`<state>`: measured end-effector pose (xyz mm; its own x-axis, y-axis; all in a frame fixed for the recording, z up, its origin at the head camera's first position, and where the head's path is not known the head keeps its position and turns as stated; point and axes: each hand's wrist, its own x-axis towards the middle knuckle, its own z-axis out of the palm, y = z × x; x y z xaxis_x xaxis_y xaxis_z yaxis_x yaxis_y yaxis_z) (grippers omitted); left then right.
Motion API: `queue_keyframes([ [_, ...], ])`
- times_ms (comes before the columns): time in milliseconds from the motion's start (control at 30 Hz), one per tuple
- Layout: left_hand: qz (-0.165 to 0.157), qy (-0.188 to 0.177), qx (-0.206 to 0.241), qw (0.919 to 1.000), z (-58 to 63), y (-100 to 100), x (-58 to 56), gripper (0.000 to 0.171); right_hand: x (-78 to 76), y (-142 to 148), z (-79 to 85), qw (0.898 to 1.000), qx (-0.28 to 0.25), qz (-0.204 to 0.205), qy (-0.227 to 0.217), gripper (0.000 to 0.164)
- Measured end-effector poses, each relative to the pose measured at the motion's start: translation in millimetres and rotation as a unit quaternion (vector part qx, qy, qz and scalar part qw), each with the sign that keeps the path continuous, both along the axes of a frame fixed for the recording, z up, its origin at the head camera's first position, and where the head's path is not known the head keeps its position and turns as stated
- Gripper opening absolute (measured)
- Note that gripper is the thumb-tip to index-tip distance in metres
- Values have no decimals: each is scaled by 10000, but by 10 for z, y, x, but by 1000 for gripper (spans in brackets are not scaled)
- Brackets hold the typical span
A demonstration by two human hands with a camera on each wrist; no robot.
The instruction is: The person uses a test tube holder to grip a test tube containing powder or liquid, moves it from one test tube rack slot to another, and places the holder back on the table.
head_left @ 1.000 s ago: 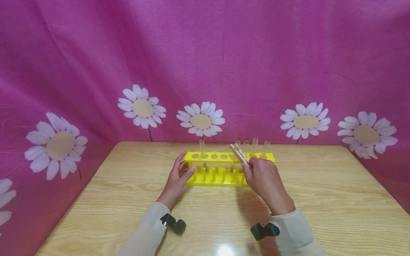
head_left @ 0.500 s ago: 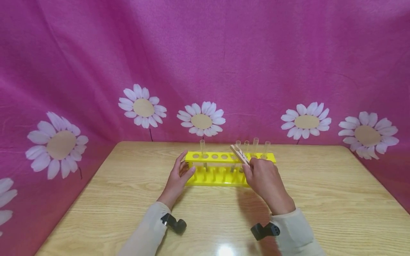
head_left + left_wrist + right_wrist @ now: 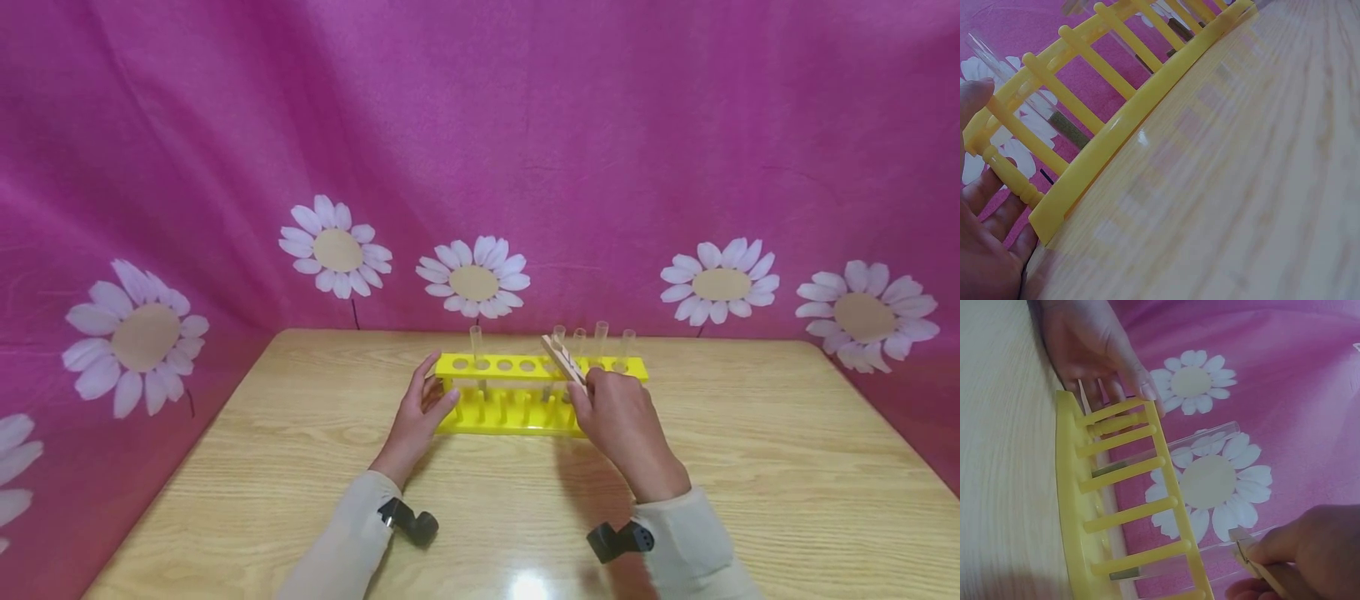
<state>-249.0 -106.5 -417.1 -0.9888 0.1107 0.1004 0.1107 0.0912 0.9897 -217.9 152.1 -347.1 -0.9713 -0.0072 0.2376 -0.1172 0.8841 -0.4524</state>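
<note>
A yellow test tube rack [image 3: 517, 430] stands on the table. My left hand [image 3: 411, 423] grips its left end, thumb at the front and fingers behind the end post [image 3: 1007, 172]. With my right hand [image 3: 628, 433] I hold a wooden test tube holder [image 3: 562, 362], slanting up and left over the rack. Its tip is at the upper part of a clear test tube [image 3: 1213, 555] that stands in the rack; whether it clamps the glass is hard to tell. Another test tube [image 3: 476, 342], with dark greenish matter [image 3: 1069, 129] at its bottom, stands near the rack's left end.
Several more clear test tubes [image 3: 602, 337] stand at the rack's right side, partly behind my right hand. The wooden table [image 3: 300, 417] reaches back to a pink cloth [image 3: 480, 150] with white flowers.
</note>
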Motion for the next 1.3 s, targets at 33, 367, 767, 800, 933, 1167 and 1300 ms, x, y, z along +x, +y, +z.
queue_keyframes([
  [33,-5,2,-14,10000,0,1,0,65,-2,1,-2,10000,-12,-9,1,24],
  [367,-45,54,25,10000,-16,3,-19,63,-14,10,-21,10000,38,-66,3,25],
  [767,-10,56,60,10000,-16,6,-24,64,25,20,25,9998,-149,-18,95,25],
  [800,-14,55,67,10000,-17,5,-24,64,26,20,29,9998,-155,-8,124,25],
  [933,-12,42,8,10000,-22,2,-21,64,32,17,40,9996,-183,17,219,24],
  [1167,6,46,15,10000,-23,-1,-20,64,46,10,61,9989,-207,74,404,23],
  [1300,10,70,17,10000,-20,0,-18,63,54,7,73,9984,-265,85,483,24],
])
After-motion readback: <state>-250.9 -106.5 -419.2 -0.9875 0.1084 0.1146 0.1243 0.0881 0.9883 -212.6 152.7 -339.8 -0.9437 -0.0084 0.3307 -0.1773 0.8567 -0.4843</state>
